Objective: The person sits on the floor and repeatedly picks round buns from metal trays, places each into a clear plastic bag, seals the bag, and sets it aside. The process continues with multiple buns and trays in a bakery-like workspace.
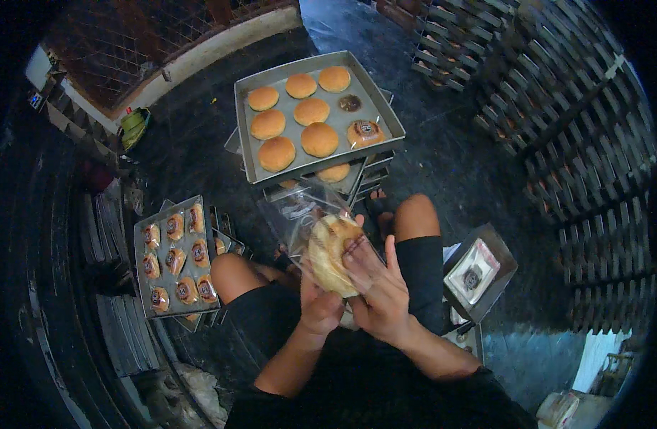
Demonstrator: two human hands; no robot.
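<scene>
A round bun (327, 261) is up in front of me between my two hands, its pale side and part of its browned side showing. A clear plastic bag (291, 209) lies around or against it; I cannot tell how far in the bun sits. My left hand (320, 309) grips the bun and bag from below on the left, thumb against the bun's lower edge. My right hand (382, 294) holds them from the right, its fingers partly seen through the plastic. Beyond my hands, a large metal tray (244, 146) bears several unwrapped buns (320, 139) and one wrapped bun (365, 133).
The large tray rests on stacked trays. At left, another tray (140, 247) holds several wrapped buns (175, 259). A metal pan (501, 268) with a stack of clear bags (473, 275) stands by my right knee. Dark slatted racks (557, 93) line the right; a green-filled basket (134, 129) stands far left.
</scene>
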